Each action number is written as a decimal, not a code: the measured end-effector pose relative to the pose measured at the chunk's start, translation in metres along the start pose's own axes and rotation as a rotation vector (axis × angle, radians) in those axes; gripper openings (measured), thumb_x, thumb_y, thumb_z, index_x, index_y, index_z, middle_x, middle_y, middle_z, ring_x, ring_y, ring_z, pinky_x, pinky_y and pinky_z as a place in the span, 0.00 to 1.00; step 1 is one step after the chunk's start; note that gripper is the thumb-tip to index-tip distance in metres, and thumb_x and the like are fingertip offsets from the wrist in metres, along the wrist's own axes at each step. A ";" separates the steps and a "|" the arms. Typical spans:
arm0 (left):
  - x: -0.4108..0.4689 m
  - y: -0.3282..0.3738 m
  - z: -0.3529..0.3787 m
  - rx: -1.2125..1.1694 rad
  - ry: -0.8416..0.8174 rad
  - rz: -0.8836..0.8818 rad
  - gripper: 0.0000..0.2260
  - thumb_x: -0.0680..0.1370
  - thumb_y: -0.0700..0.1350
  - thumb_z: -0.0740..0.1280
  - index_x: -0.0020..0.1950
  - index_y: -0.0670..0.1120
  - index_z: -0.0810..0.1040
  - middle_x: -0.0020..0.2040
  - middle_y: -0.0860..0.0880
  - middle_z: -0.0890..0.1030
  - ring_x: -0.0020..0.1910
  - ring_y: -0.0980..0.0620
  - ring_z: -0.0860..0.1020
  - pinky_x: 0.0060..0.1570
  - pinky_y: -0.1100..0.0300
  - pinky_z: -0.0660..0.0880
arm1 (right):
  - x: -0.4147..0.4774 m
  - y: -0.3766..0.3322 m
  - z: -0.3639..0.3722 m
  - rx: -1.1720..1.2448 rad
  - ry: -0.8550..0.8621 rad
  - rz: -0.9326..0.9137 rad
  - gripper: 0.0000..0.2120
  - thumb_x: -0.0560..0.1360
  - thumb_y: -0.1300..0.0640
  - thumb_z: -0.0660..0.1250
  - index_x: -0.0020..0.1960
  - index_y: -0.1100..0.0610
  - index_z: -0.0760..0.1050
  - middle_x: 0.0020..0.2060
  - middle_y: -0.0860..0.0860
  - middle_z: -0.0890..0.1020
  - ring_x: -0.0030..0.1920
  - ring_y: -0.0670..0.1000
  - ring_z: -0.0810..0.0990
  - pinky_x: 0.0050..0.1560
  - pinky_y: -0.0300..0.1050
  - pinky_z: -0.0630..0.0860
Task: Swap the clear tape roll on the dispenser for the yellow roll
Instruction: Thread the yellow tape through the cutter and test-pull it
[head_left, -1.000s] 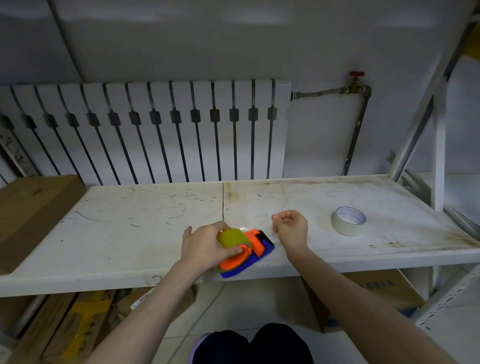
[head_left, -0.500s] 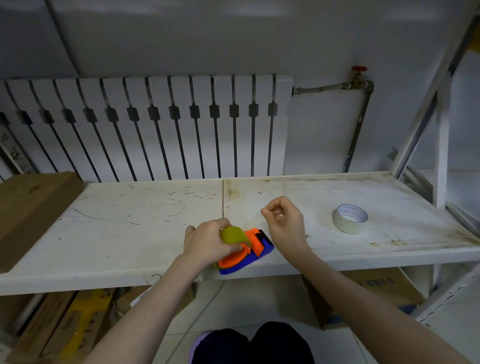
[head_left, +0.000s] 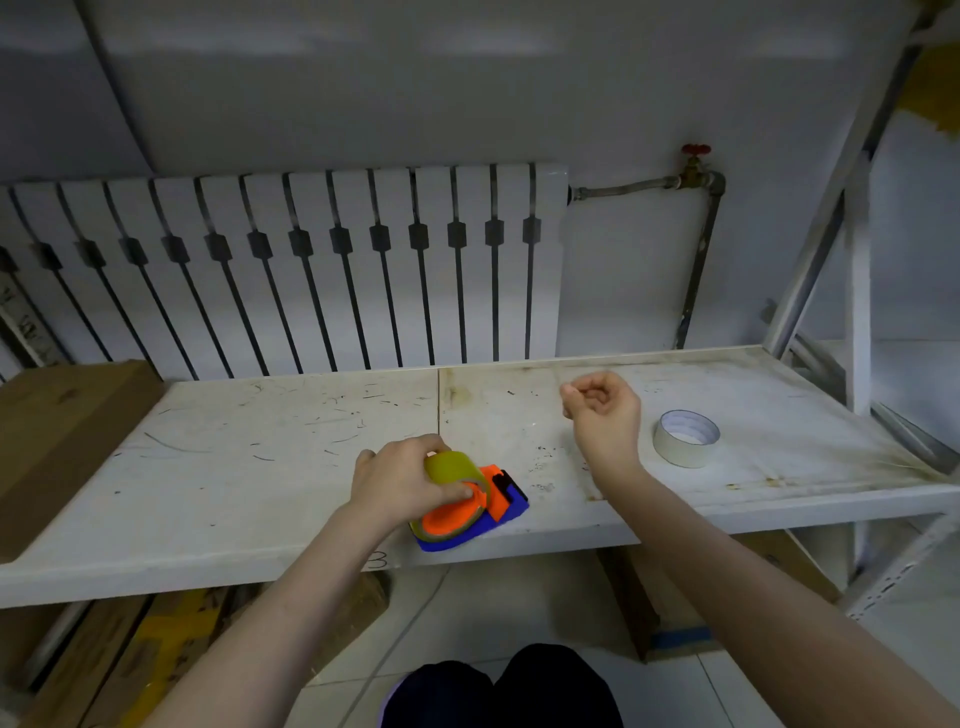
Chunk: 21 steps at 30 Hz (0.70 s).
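Observation:
An orange and blue tape dispenser lies near the front edge of the white shelf, with the yellow roll seated on its orange hub. My left hand grips the dispenser, thumb on the hub and fingers over the roll. My right hand hovers above the shelf to the right of the dispenser, fingers pinched together. I see no tape strip between them. A pale clear roll lies flat on the shelf further right, apart from both hands.
A brown cardboard box fills the shelf's left end. A white radiator and a pipe with a red valve stand behind. The rack's upright posts rise at the right. More boxes sit under the shelf.
My right hand has risen and moved right and back, away from the dispenser, staying pinched. My left hand and the dispenser have stayed in place.

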<state>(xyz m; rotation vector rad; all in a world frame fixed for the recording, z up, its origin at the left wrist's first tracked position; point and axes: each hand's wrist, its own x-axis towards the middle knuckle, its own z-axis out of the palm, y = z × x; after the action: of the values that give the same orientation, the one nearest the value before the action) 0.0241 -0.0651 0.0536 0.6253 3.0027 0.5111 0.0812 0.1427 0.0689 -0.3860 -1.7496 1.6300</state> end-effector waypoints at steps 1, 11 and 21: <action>0.000 -0.001 -0.003 0.001 0.001 0.014 0.25 0.65 0.68 0.67 0.59 0.58 0.73 0.55 0.54 0.80 0.57 0.49 0.76 0.58 0.50 0.66 | 0.004 0.010 -0.004 -0.009 0.028 0.071 0.06 0.73 0.65 0.66 0.41 0.57 0.73 0.34 0.52 0.78 0.35 0.49 0.76 0.43 0.44 0.76; 0.000 -0.015 0.000 0.003 -0.055 0.019 0.26 0.67 0.67 0.67 0.61 0.58 0.72 0.58 0.54 0.79 0.58 0.50 0.75 0.59 0.50 0.69 | 0.009 0.065 -0.002 -0.034 0.073 0.460 0.03 0.74 0.65 0.65 0.42 0.62 0.74 0.33 0.55 0.77 0.32 0.49 0.75 0.36 0.38 0.74; 0.019 -0.013 0.001 0.154 -0.112 -0.015 0.34 0.71 0.57 0.68 0.74 0.54 0.60 0.70 0.48 0.69 0.68 0.45 0.69 0.65 0.47 0.68 | 0.007 0.084 0.005 0.032 -0.009 0.601 0.10 0.74 0.64 0.66 0.36 0.59 0.68 0.30 0.55 0.72 0.30 0.49 0.72 0.36 0.38 0.78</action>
<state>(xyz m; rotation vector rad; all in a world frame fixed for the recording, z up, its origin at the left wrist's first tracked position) 0.0013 -0.0687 0.0493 0.6174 2.9564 0.2371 0.0526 0.1570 -0.0094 -0.9606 -1.7048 2.0607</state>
